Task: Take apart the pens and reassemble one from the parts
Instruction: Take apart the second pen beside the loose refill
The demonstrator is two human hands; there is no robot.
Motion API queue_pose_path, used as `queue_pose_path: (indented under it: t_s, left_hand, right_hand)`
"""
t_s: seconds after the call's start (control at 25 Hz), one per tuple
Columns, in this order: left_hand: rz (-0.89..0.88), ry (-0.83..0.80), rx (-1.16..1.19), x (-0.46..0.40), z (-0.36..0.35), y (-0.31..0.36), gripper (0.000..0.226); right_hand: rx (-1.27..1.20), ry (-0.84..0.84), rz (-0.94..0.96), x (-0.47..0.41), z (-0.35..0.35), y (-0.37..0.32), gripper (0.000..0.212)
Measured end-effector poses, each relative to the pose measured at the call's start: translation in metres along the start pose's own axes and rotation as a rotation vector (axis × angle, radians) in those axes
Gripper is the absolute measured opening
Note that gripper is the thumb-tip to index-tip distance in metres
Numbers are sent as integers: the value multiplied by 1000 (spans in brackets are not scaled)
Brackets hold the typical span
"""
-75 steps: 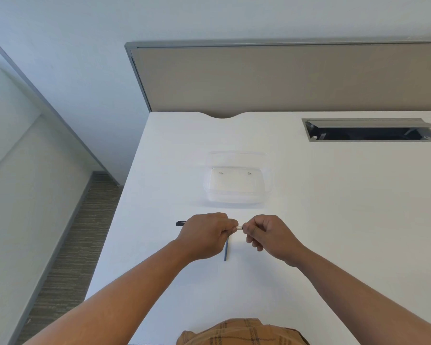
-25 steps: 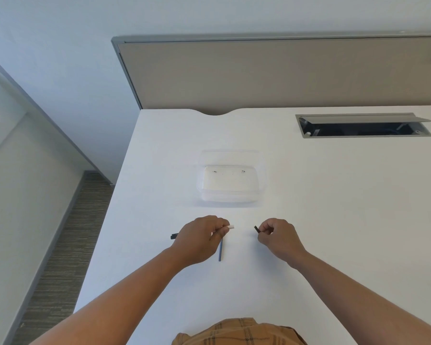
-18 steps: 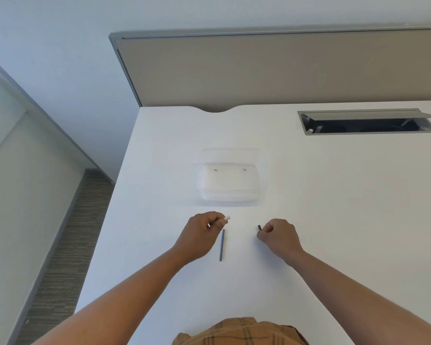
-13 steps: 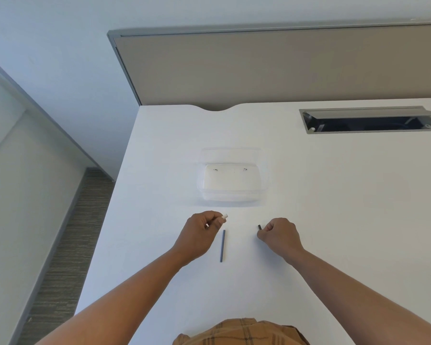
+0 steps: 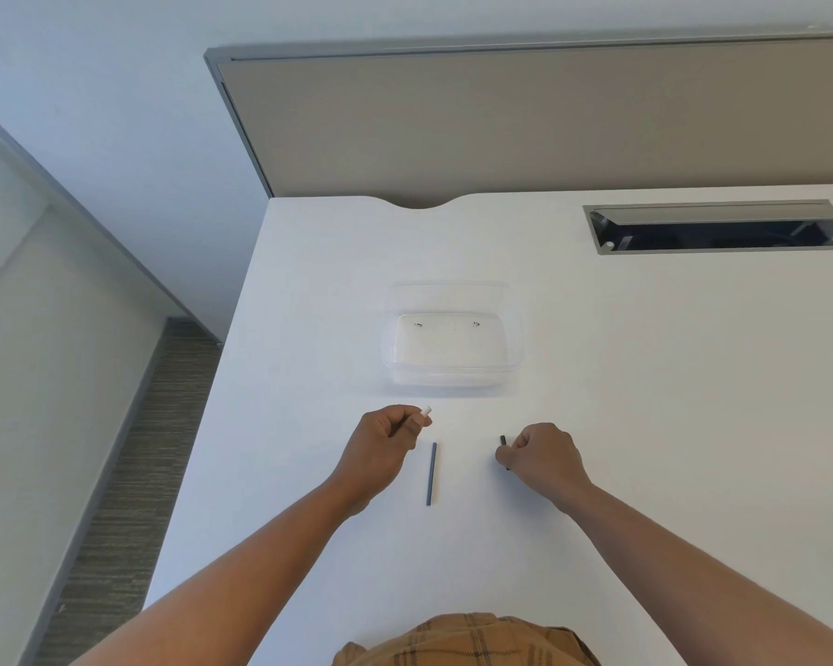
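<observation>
My left hand [image 5: 381,449] is closed around a pen barrel whose white end [image 5: 425,411] sticks out past the fingers toward the container. My right hand [image 5: 539,454] is closed on a small dark pen part [image 5: 503,440], its tip showing at the thumb, low over the white desk [image 5: 645,377]. Between the two hands a thin blue-grey refill tube [image 5: 431,473] lies on the desk, pointing away from me. Most of each held piece is hidden inside the fists.
A clear plastic container [image 5: 453,372] sits on the desk just beyond my hands. A grey cable hatch [image 5: 722,228] is open at the far right. A beige partition [image 5: 549,122] stands behind the desk. The desk's left edge drops to carpeted floor [image 5: 131,473].
My hands were together on one pen; they pulled apart, the right taking off the dark part. The left hand then turned so the white end points toward the container.
</observation>
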State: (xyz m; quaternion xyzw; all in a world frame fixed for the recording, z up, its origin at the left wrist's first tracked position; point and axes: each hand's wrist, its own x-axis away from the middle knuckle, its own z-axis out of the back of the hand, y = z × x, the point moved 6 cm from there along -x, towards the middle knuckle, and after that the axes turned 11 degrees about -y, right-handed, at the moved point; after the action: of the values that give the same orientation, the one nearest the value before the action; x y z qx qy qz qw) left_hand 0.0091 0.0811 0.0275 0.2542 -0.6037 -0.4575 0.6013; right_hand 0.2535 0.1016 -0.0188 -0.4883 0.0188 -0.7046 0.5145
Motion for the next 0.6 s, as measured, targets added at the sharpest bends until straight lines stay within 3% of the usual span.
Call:
queue_pose_path:
  t_s: [0.16, 0.32, 0.44, 0.6]
  left_hand:
    - [55, -38, 87, 2, -2, -4, 22]
    - [120, -56, 317, 2, -5, -7, 21]
    - [169, -57, 556, 1, -5, -6, 20]
    - [161, -35, 618, -2, -10, 0, 17]
  right_hand:
    - [-51, -9, 19, 1, -1, 1, 22]
    - [-149, 24, 72, 8, 1, 2, 15]
    - [-157, 69, 253, 18, 1, -9, 8]
    - [-85, -12, 444, 33, -10, -35, 20]
